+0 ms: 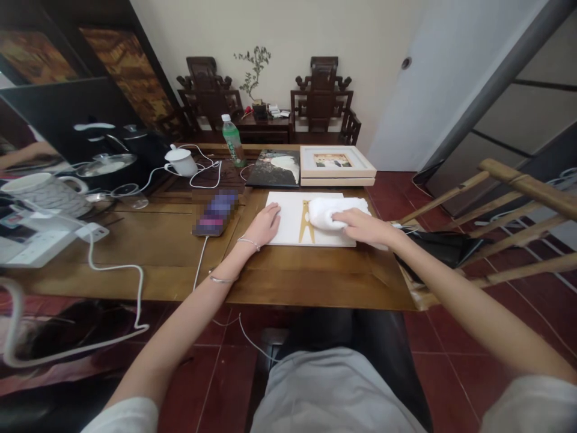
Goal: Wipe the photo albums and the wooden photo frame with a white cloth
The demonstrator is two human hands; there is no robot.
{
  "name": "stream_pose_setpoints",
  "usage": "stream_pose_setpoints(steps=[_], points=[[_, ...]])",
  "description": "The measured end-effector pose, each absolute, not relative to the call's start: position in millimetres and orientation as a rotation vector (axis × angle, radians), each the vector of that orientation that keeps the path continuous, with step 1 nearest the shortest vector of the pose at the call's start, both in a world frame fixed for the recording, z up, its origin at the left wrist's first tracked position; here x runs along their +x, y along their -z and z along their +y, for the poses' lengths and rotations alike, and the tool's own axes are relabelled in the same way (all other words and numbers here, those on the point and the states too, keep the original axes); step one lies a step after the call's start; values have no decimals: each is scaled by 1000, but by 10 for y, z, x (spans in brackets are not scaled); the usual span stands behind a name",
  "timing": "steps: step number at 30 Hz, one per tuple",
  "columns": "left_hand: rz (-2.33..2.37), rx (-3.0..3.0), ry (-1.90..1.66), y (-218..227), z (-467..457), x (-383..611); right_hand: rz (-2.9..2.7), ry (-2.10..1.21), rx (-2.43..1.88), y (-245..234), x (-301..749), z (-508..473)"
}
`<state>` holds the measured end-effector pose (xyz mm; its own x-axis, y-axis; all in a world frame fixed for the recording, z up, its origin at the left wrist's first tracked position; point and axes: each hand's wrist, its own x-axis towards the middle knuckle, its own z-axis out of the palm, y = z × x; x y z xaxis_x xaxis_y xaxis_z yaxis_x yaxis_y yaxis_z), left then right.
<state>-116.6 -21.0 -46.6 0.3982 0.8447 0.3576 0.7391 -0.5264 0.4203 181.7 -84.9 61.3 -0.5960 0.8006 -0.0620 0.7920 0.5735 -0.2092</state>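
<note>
A white flat panel with a gold clothespin-shaped motif lies on the wooden table in front of me. My left hand rests flat on the panel's left edge, fingers together and stretched out. My right hand presses a bunched white cloth onto the panel's right part, fingers curled over it.
A phone on a cable lies left of the panel. Behind are a dark picture, stacked white frames, a green bottle, a white cup. A power strip and kettle sit at left. A bamboo chair stands right.
</note>
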Motion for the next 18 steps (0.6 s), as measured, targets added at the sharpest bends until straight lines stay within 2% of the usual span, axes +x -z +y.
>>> stream_pose_setpoints(steps=[8, 18], points=[[1429, 2433, -814, 493, -187, -1181, -2650, -232, -1530, -372, 1279, -347], [1431, 2397, -754, 480, -201, -1152, -2952, -146, -1360, -305, 979, -1384]])
